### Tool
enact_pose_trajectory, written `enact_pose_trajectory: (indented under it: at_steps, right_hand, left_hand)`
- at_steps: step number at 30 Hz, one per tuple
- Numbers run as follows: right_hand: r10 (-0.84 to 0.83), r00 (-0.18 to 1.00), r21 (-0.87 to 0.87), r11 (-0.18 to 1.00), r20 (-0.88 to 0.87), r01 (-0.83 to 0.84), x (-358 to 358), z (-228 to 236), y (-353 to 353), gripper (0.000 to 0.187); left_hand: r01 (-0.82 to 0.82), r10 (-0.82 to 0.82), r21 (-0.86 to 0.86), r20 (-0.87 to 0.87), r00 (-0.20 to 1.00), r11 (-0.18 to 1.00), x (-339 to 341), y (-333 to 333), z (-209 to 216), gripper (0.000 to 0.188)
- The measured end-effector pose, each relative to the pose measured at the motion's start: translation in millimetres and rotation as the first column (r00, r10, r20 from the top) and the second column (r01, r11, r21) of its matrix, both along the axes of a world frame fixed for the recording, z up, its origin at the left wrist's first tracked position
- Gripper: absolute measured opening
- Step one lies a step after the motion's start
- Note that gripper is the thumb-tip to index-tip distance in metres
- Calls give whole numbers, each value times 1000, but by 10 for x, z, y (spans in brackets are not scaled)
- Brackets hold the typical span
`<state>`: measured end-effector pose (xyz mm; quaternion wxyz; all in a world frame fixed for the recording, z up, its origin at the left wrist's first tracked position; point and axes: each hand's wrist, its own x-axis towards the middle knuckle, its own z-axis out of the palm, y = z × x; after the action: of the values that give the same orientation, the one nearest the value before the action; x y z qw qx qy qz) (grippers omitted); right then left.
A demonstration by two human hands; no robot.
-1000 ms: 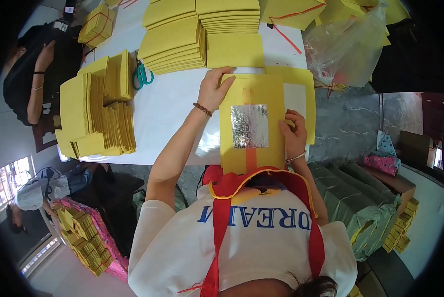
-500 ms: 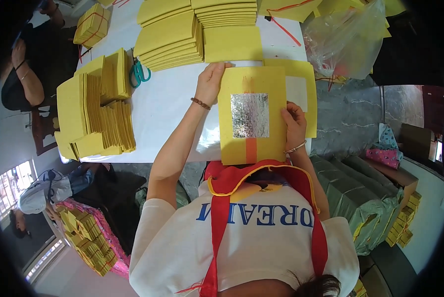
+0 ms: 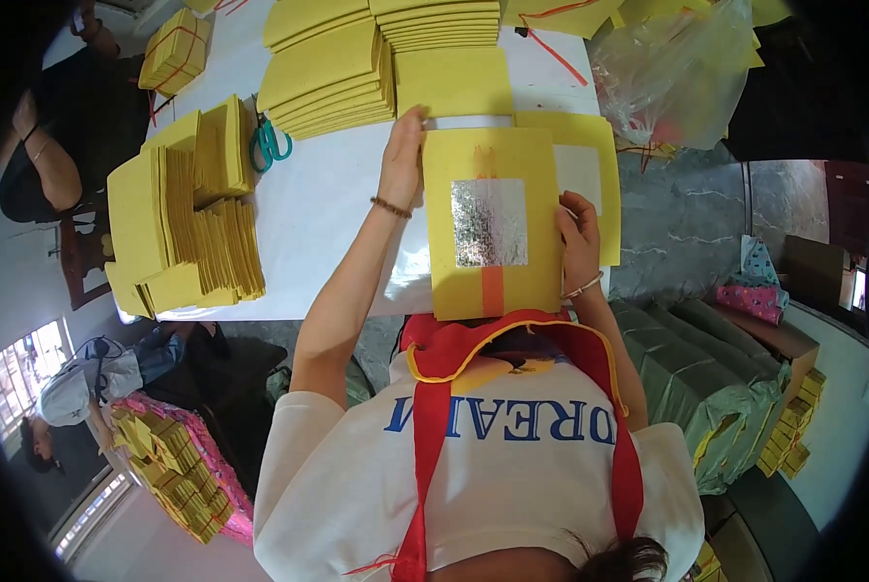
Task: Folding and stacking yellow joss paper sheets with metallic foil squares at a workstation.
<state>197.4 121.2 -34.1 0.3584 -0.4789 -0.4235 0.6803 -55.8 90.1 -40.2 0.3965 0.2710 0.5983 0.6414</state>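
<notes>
A stack of yellow paper sheets (image 3: 454, 223) stands at the table's near edge, close to my apron. Its top sheet bears a silver foil square (image 3: 489, 223) and an orange stripe. My left hand (image 3: 402, 160) lies along the stack's left edge, fingers stretched out and pressed flat against its side. On the right edge, my right hand (image 3: 579, 233) has its fingers curled round the side, with the thumb against the paper. Beyond that hand lies another yellow sheet (image 3: 604, 194) with a pale square, partly covered by the stack.
Folded yellow paper bundles stand in piles at the back (image 3: 323, 73) and left (image 3: 177, 213). Teal-handled scissors (image 3: 271, 145) lie beside the left pile. A clear plastic bag (image 3: 682, 82) sits at the back right. Another person's arm (image 3: 51, 165) shows at far left.
My left hand has straightened from holding the stack's top left corner to lying flat along its left edge. My right hand stays at the right edge.
</notes>
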Motion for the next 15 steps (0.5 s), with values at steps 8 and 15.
enact_pose_trajectory:
  at_steps: [8, 15]
  right_hand:
    - [271, 945, 10, 962, -184, -274, 136, -107, -129, 60]
    - [368, 930, 76, 927, 2, -367, 115, -100, -119, 64]
  left_hand:
    - [98, -130, 162, 196, 972, 982, 503, -698, -94, 69]
    - [107, -114, 71, 99, 988, 992, 733, -843, 21, 70]
